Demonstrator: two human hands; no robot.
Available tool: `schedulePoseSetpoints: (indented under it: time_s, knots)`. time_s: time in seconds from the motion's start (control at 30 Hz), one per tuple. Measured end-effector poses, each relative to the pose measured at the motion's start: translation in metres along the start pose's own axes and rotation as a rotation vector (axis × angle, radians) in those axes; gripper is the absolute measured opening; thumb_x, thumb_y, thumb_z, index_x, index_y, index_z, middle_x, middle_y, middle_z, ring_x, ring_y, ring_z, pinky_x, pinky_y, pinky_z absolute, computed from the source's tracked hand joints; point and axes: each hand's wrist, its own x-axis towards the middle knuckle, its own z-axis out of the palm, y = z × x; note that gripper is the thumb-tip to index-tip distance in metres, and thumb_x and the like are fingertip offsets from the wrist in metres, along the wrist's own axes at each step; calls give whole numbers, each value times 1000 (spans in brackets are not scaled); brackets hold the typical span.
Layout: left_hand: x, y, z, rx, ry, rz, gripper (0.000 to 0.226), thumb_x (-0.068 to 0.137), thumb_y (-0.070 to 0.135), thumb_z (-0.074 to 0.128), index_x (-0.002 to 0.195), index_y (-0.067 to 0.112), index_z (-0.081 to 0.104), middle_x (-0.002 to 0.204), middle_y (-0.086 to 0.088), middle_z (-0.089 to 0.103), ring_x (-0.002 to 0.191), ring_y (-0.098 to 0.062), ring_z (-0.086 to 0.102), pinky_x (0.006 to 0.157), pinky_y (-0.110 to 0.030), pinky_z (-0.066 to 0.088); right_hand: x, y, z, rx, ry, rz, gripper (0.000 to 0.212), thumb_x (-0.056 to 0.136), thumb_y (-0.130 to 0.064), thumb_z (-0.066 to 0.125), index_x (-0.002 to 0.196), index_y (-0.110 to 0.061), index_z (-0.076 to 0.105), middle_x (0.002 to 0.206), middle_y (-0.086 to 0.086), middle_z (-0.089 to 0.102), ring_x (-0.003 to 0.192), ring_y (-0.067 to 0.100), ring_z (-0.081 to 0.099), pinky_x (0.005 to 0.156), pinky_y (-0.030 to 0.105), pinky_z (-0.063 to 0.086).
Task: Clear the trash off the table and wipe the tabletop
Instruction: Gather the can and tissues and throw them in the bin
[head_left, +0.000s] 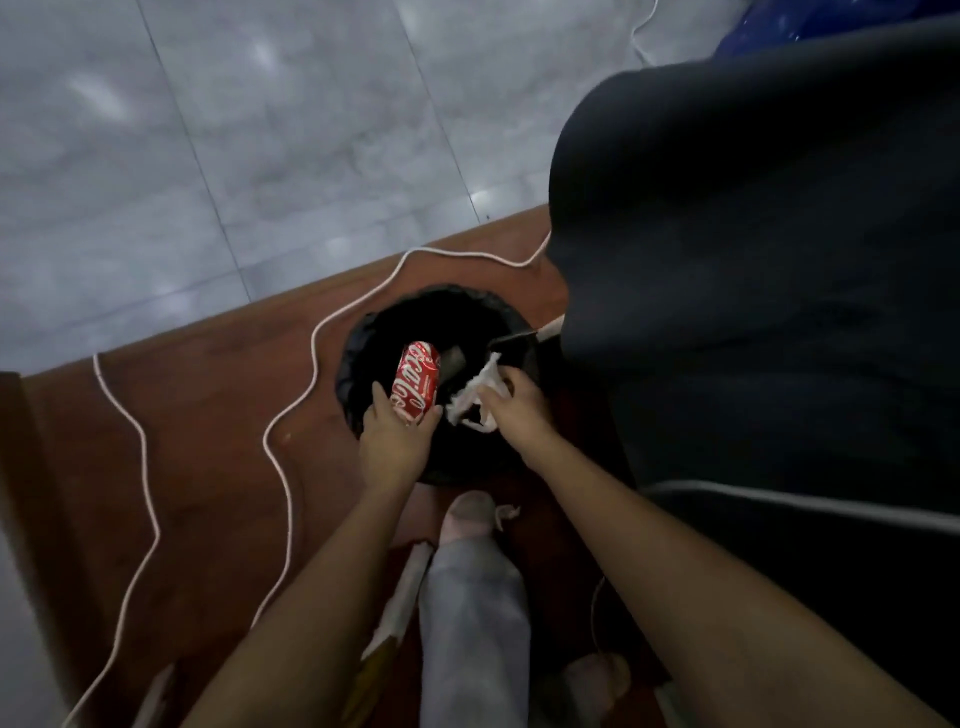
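head cam | single view | steep downward, forward | near: forearms enter from 6 o'clock | trash bin (363, 358) at centre | tiled floor (208, 130) toward 11 o'clock

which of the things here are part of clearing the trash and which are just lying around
Part of the job:
- red cola can, gripped by the left hand
- crumpled white tissue, pinched by the right hand
- black-lined trash bin under both hands

Just lying about:
- white cable snaking over the floor
- paper scrap by the foot
- dark chair at right
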Motion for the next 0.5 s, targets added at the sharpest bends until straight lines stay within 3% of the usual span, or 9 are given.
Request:
schedulePoseSetpoints:
  time_s: [0.07, 0.13, 0.3, 0.4, 0.5]
  knots:
    - [-2, -5, 2, -12, -43, -7, 82, 88, 42, 57, 149, 5, 15, 151, -20, 30, 136, -36, 34, 107, -41, 32, 4, 1, 4, -5, -67, 66, 44, 97, -21, 49, 140, -14, 43, 136, 10, 53, 119, 25, 53, 80, 19, 46]
    - [-9, -8, -1, -9, -64, -3, 71, 92, 33, 51, 148, 5, 17, 152, -17, 29, 138, -34, 32, 108, -41, 32, 2, -4, 0, -53, -56, 116, 49, 99, -24, 44, 146, -14, 34, 148, 8, 41, 131, 28, 43, 97, 30, 40]
    - [-38, 2, -15, 16, -89, 72, 60, 91, 19, 49, 145, 5, 27, 148, -16, 36, 136, -32, 36, 109, -42, 34, -17, -25, -53, -137, 183, 41, 38, 96, -23, 46, 133, -13, 50, 133, 10, 56, 121, 32, 52, 94, 36, 42]
    - [-64, 19, -27, 44, -93, 118, 58, 90, 19, 49, 143, 5, 31, 146, -16, 40, 133, -32, 39, 106, -44, 38, -46, -33, -83, -185, 124, 58, 26, 97, -23, 44, 114, -10, 59, 103, 10, 61, 103, 32, 56, 78, 32, 40]
    - [-103, 37, -36, 83, -127, 172, 57, 91, 19, 49, 143, 4, 31, 144, -17, 40, 131, -32, 41, 103, -43, 39, -88, -29, -105, -137, 118, 100, 32, 98, -23, 44, 122, -5, 57, 119, 15, 59, 110, 33, 55, 88, 38, 45]
